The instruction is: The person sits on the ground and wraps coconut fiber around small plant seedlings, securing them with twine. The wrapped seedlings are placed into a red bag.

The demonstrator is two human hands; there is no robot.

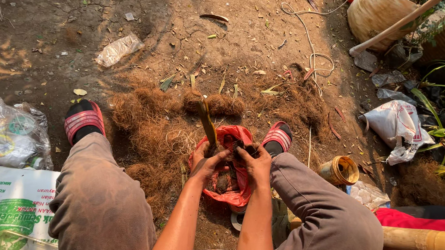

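The red plastic bag (232,166) sits on the dirt ground (54,30) between the person's knees, hemmed by brown coconut fibre (147,129) and two red sandals. Bare ground lies open beyond. The left hand (207,161) has its fingers wrapped around a yellowish stem (207,122) rising from the bag. The right hand (254,162) has fingers curled, pinching the bag's dark rim.

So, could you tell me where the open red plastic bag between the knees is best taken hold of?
Probably by the rolled-down rim of the red plastic bag, from above at its two sides. Its mouth faces up and holds dark matter, so a rim grip should keep it upright. The left hand and right hand are already at the mouth, beside the upright stick.
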